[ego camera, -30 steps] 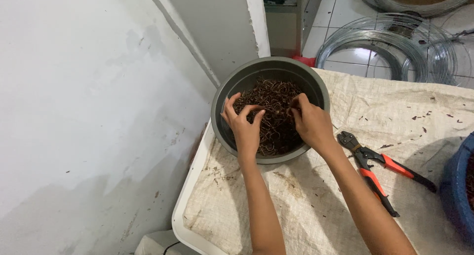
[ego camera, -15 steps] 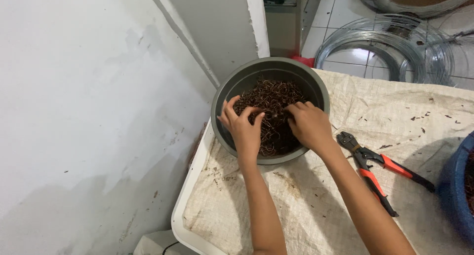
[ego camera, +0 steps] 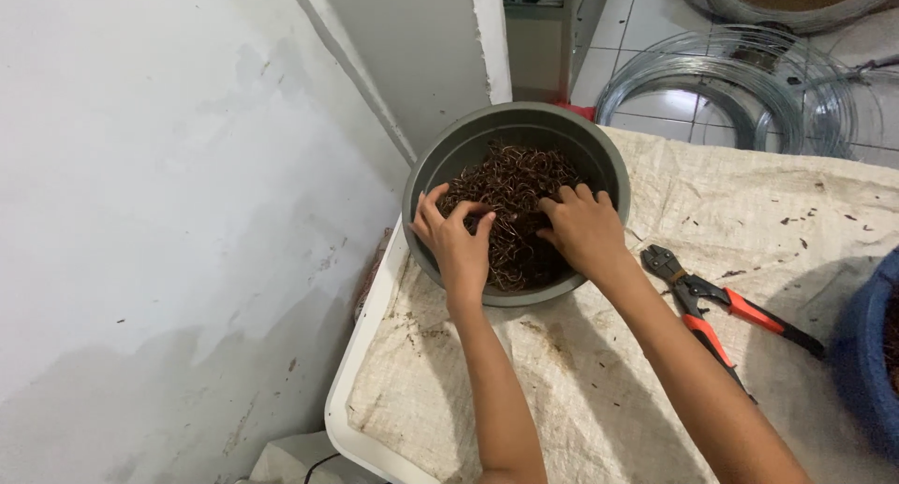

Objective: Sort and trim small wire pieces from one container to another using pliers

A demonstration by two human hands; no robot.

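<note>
Digging both hands into rusty wire pieces heaped in the grey tub on the worktop. Left hand fingers spread and curled, right hand fingers together, pressing. Light, stiff, snaggy; probably best scooped from beneath.

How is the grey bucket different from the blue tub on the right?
The grey bucket shows whole, at the cloth's far edge, with both hands in the rusty wire bits that fill it. The blue tub is cut off by the picture's right edge, nobody touches it, and its contents barely show. Both are round and stand on the cloth.
</note>
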